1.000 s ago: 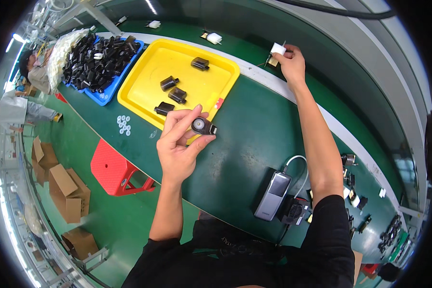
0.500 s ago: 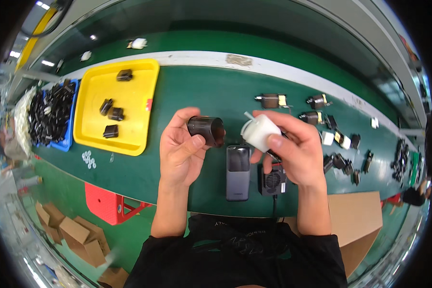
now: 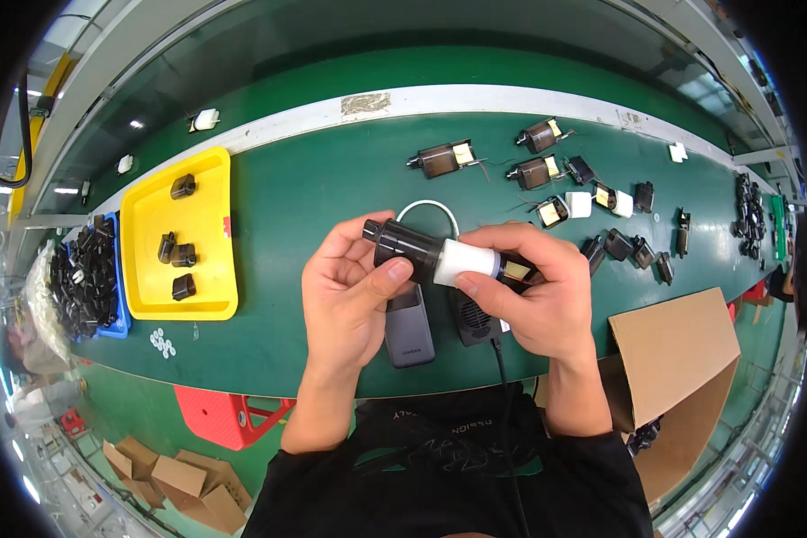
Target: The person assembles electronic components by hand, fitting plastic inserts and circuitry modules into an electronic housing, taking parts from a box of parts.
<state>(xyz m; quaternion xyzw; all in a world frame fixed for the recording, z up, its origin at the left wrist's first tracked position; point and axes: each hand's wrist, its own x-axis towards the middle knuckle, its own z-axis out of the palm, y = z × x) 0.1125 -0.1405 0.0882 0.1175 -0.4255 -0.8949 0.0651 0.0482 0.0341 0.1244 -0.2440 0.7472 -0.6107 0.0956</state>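
My left hand (image 3: 345,291) is closed round a dark, see-through cylindrical housing (image 3: 402,249) with a narrow spout at its left end. My right hand (image 3: 542,291) grips a white cylindrical part (image 3: 465,263) between thumb and fingers. The two parts meet end to end above the table, the white one at the housing's open right end. From them a thin white tube (image 3: 429,204) loops up and away. Something dark and pale yellow sits behind the white part, partly hidden by my right fingers.
Below my hands lie a grey slab-shaped device (image 3: 410,334) and a black box with a round grille (image 3: 472,320). A yellow tray (image 3: 203,305) with several dark housings stands left, beside a blue bin (image 3: 120,318) of black parts. Several assemblies (image 3: 443,160) lie right. A cardboard box (image 3: 677,354) stands near right.
My hands have come together, bringing the white part against the open end of the housing. The housing has turned, showing its spout on the left. The whole view has shifted.
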